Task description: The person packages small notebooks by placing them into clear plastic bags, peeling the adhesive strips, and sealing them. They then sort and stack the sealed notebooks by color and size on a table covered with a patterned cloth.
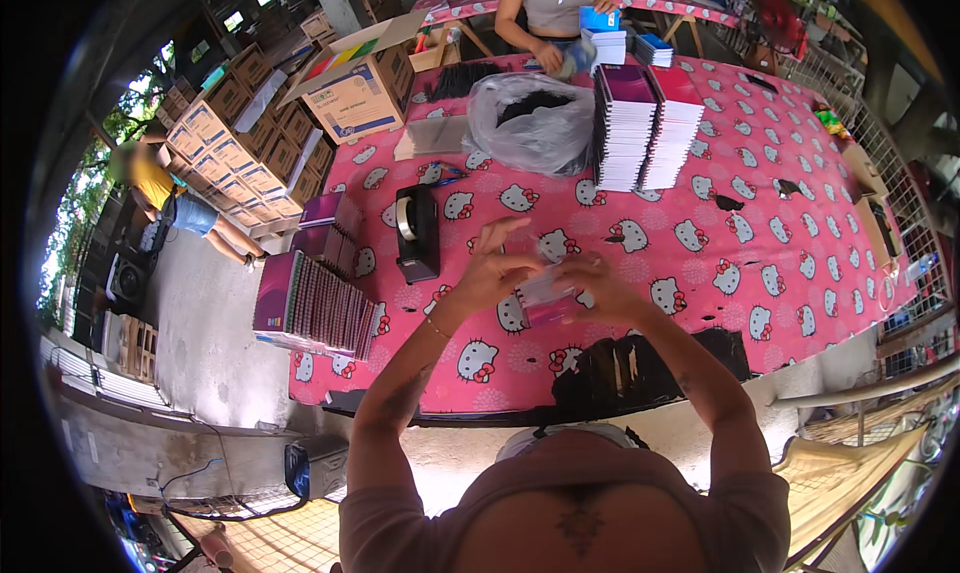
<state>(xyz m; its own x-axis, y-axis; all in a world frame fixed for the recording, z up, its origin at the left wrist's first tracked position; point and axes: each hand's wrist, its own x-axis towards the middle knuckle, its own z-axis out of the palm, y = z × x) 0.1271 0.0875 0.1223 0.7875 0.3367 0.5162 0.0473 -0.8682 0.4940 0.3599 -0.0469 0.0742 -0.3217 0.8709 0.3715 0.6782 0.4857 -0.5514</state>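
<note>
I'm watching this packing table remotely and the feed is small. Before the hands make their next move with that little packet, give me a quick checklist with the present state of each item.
1. Both hands on the packet: ok. The left hand and right hand hold the small clear-wrapped packet between them.
2. Packet clear of the table: ok, it seems raised above the pink tablecloth.
3. Tape dispenser within reach: ok. The black dispenser stands just left of the left hand.
4. Wrapping closed: cannot tell, fingers cover it.
5. Notebook rows nearby: ok. Rows lie at the table's left edge.
6. Co-worker's hands apart: ok, at the far end by the tall stacks.
</note>
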